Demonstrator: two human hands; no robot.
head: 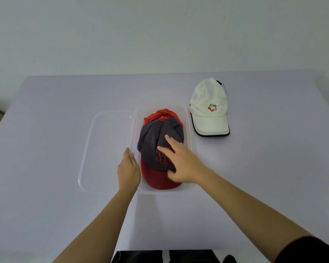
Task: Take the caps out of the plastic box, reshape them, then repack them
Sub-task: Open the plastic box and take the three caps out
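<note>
The clear plastic box [188,133] sits mid-tabletop [46,149] and holds a grey cap with a red brim [156,141], apparently lying over a red cap [163,113]. The right hand [180,164] rests on the grey cap, fingers spread, gripping nothing. The left hand [128,169] lies flat against the box's left wall. The lid [106,149] lies left of the box; a white cap [209,109] sits to its right

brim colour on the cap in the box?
Red brim, under a dark grey crown with red embroidery. Head view.
</note>
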